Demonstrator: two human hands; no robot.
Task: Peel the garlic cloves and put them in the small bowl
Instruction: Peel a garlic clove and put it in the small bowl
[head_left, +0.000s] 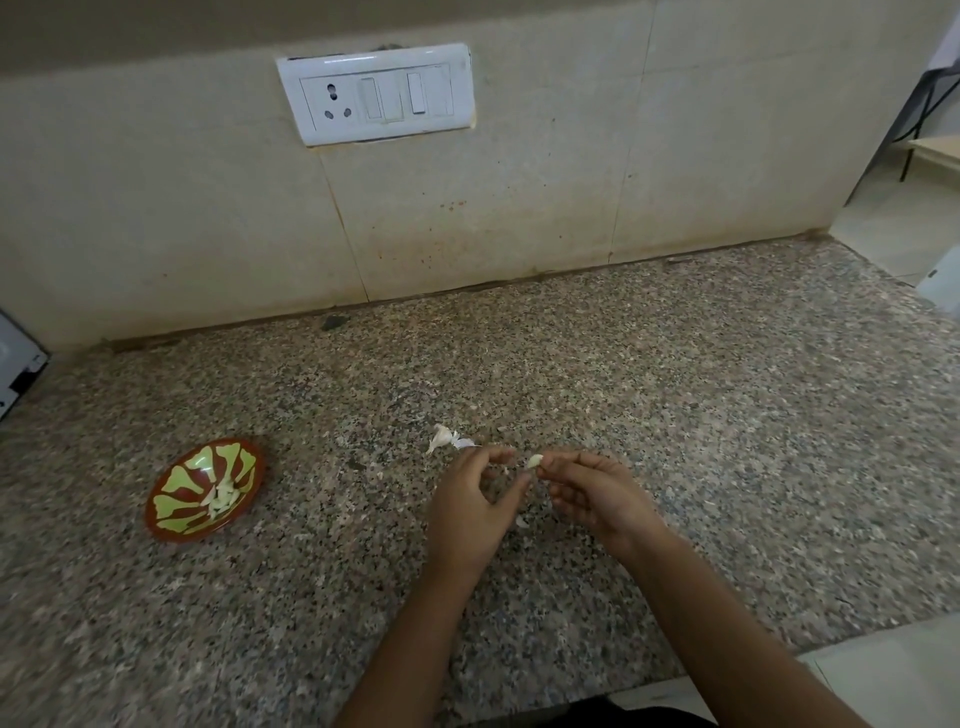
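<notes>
My right hand (592, 493) pinches a pale garlic clove (535, 461) between thumb and forefinger, just above the granite counter. My left hand (470, 501) hovers beside it with thumb and fingers curved toward the clove, and nothing shows in its grasp. A small red-and-green bowl (179, 483) sits on the counter to the left, with several peeled cloves (223, 501) in it. Garlic with loose white skin (447, 439) lies on the counter just beyond my left hand.
The speckled granite counter (675, 395) runs back to a tiled wall carrying a white socket panel (376, 93). Its front edge and right corner drop off to a pale floor. The corner of a grey appliance (18, 364) shows at the far left.
</notes>
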